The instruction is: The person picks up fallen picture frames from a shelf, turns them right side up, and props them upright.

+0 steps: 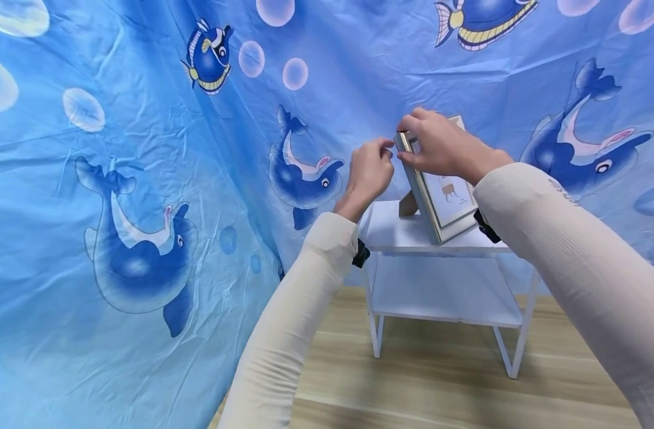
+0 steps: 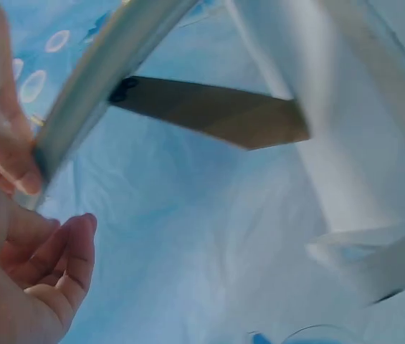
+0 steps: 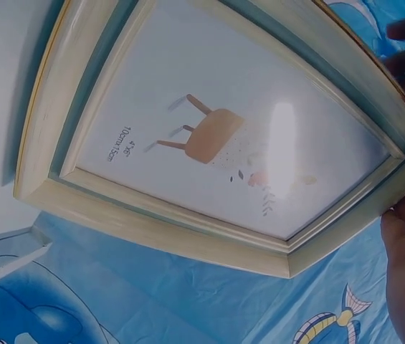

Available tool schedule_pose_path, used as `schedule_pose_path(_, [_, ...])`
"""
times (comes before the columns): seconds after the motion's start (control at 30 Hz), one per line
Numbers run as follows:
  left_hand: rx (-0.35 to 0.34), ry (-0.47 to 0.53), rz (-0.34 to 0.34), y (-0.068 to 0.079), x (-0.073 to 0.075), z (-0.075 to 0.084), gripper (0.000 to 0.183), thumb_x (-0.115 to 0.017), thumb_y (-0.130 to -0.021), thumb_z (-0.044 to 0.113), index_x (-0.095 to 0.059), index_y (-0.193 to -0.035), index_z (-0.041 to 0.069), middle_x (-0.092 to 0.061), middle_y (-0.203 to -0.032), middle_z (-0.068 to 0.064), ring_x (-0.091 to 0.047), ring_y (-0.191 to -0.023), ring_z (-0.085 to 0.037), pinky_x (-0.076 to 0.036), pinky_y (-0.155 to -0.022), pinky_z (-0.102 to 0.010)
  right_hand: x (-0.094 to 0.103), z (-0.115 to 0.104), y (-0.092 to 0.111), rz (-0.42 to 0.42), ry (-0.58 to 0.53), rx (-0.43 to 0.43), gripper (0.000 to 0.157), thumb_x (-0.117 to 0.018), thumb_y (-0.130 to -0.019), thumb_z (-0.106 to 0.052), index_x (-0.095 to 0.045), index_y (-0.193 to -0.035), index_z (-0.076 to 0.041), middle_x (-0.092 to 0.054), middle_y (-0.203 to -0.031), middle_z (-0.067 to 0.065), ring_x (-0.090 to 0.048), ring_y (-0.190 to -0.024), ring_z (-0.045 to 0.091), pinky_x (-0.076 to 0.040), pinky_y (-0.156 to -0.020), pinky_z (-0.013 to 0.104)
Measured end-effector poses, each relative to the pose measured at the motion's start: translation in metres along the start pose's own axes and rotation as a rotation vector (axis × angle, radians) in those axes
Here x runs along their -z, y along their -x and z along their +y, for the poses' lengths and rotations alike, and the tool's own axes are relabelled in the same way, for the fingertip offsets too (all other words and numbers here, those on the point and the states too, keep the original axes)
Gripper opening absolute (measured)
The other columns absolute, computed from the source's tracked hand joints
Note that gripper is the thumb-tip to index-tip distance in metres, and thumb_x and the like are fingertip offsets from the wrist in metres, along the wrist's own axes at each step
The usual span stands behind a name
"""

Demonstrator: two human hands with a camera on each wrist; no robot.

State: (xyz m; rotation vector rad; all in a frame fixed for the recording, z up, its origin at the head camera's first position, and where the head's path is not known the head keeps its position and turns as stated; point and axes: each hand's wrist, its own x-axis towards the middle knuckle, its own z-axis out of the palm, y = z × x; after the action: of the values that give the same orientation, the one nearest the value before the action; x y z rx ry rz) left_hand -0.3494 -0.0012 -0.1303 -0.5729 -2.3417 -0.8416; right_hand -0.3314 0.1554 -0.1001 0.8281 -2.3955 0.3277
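A cream picture frame (image 1: 449,199) with gold edging stands tilted on the white table (image 1: 383,232). My right hand (image 1: 447,143) grips its top corner, thumb on the front and fingers over the edge. Close beside that corner is my left hand (image 1: 371,173), its fingers loosely curled with nothing visible between them; whether a fingertip touches the frame I cannot tell. Behind the frame a brown support leg (image 2: 209,111) is swung out. A printed chair picture (image 3: 213,136) with size lettering shows behind the glazing, which carries a bright reflection.
The table has a lower white shelf (image 1: 447,289) and thin white legs (image 1: 377,336) on a wood-patterned floor (image 1: 412,393). Blue curtains (image 1: 219,179) printed with dolphins, fish and bubbles hang close at the left and behind the table.
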Motion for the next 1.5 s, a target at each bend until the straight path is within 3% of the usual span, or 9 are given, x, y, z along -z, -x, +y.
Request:
schedule_pose_path(0.13, [-0.020,0.001,0.098,-0.005,0.011,0.013,0.031,-0.048,-0.103,0.012,-0.066,-0.128,0.007,-0.071,-0.114,-0.006,-0.063,-0.085,-0.015,-0.049,-0.075,-0.027,0.009,0.006,0.005,0.037,-0.046,-0.084,0.052,-0.058,-0.099,-0.027,-0.046,-0.141,0.002,-0.044,-0.145,0.026,-0.042,-0.133,0.044,-0.036,-0.109,0.058])
schedule_pose_path(0.37, [-0.062,-0.069,0.072,-0.009,0.020,0.041,0.034,-0.047,-0.105,0.020,-0.062,-0.133,0.008,-0.067,-0.125,-0.006,-0.064,-0.105,-0.015,-0.050,-0.087,-0.025,0.020,0.033,0.032,0.189,-0.141,-0.388,0.058,-0.045,-0.103,-0.036,-0.039,-0.148,0.000,-0.032,-0.156,0.023,-0.032,-0.142,0.042,-0.028,-0.113,0.060])
schedule_pose_path(0.5, [-0.051,-0.173,0.019,-0.009,0.018,0.052,0.037,-0.047,-0.105,0.024,-0.059,-0.137,0.011,-0.062,-0.132,-0.007,-0.064,-0.097,-0.016,-0.051,-0.076,-0.026,0.013,0.050,0.051,0.153,-0.201,-0.530,0.061,-0.041,-0.104,-0.037,-0.032,-0.151,0.002,-0.029,-0.156,0.026,-0.031,-0.142,0.045,-0.030,-0.111,0.062])
schedule_pose_path(0.63, [-0.018,-0.284,-0.015,-0.009,0.015,0.059,0.037,-0.047,-0.104,0.023,-0.059,-0.139,0.014,-0.060,-0.136,-0.005,-0.063,-0.107,-0.018,-0.053,-0.079,-0.029,0.004,0.061,0.064,0.065,-0.251,-0.619,0.065,-0.040,-0.104,-0.036,-0.027,-0.153,0.005,-0.029,-0.155,0.030,-0.031,-0.140,0.048,-0.032,-0.108,0.064])
schedule_pose_path(0.8, [0.008,-0.375,-0.038,-0.011,0.010,0.063,0.037,-0.045,-0.103,0.017,-0.060,-0.136,0.016,-0.061,-0.132,-0.003,-0.052,-0.126,-0.020,-0.050,-0.093,-0.033,-0.006,0.069,0.074,-0.024,-0.290,-0.676,0.065,-0.043,-0.102,-0.032,-0.027,-0.151,0.008,-0.033,-0.151,0.034,-0.035,-0.135,0.053,-0.034,-0.106,0.064])
schedule_pose_path(0.93, [0.011,-0.397,-0.027,-0.013,0.008,0.064,0.025,-0.044,-0.101,0.013,-0.067,-0.113,0.013,-0.063,-0.118,-0.004,-0.054,-0.119,-0.021,-0.050,-0.084,-0.033,-0.013,0.072,0.079,-0.071,-0.331,-0.714,0.061,-0.046,-0.100,-0.025,-0.030,-0.148,0.009,-0.037,-0.147,0.035,-0.040,-0.131,0.053,-0.038,-0.103,0.062])
schedule_pose_path(1.1, [0.008,-0.419,-0.015,-0.014,0.006,0.064,0.015,-0.048,-0.097,0.006,-0.058,-0.087,0.011,-0.062,-0.108,-0.004,-0.054,-0.113,-0.022,-0.049,-0.081,-0.033,-0.023,0.074,0.084,-0.126,-0.438,-0.736,0.059,-0.048,-0.098,-0.018,-0.030,-0.149,0.008,-0.037,-0.147,0.035,-0.042,-0.129,0.051,-0.047,-0.097,0.058])
schedule_pose_path(1.3, [-0.010,-0.474,-0.003,-0.012,0.000,0.066,0.011,-0.056,-0.096,0.010,-0.067,-0.098,0.011,-0.063,-0.111,-0.005,-0.053,-0.109,-0.021,-0.051,-0.085,-0.032,-0.030,0.073,0.092,-0.144,-0.505,-0.723,0.057,-0.046,-0.094,-0.011,-0.035,-0.147,0.008,-0.040,-0.144,0.034,-0.047,-0.124,0.046,-0.053,-0.089,0.053])
schedule_pose_path(1.5, [-0.057,-0.511,0.010,-0.011,-0.008,0.075,0.018,-0.055,-0.097,0.009,-0.069,-0.108,0.010,-0.064,-0.112,-0.006,-0.053,-0.110,-0.023,-0.052,-0.086,-0.031,-0.031,0.076,0.103,-0.129,-0.532,-0.711,0.050,-0.042,-0.093,-0.006,-0.040,-0.140,0.012,-0.046,-0.133,0.034,-0.052,-0.115,0.044,-0.053,-0.088,0.054])
